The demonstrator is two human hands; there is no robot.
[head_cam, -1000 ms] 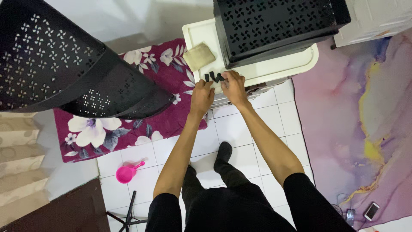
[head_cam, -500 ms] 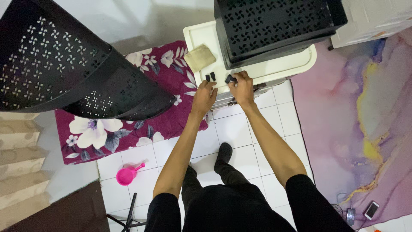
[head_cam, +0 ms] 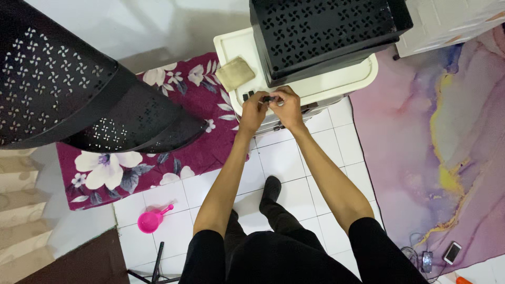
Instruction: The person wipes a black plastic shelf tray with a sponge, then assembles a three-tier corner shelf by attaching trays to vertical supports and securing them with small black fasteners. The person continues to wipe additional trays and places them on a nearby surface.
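My left hand (head_cam: 255, 109) and my right hand (head_cam: 284, 104) meet at the front edge of a white plastic cabinet top (head_cam: 342, 79). Together their fingertips pinch a small black part (head_cam: 269, 98). Two more small black pieces (head_cam: 247, 95) lie on the white top just left of my left hand. A black perforated crate (head_cam: 321, 31) stands on the cabinet right behind my hands. A tan sponge-like pad (head_cam: 235, 73) lies on the top's left side.
Large black perforated panels (head_cam: 79, 94) fill the left of the view. A magenta floral rug (head_cam: 158, 158) lies under them. A pink scoop (head_cam: 150, 221) rests on the white tiles. A purple marbled mat (head_cam: 447, 147) covers the right, with a phone (head_cam: 452, 252) on it.
My right hand came left off the cabinet edge and joined my left hand. Both now hold a small black part between them.
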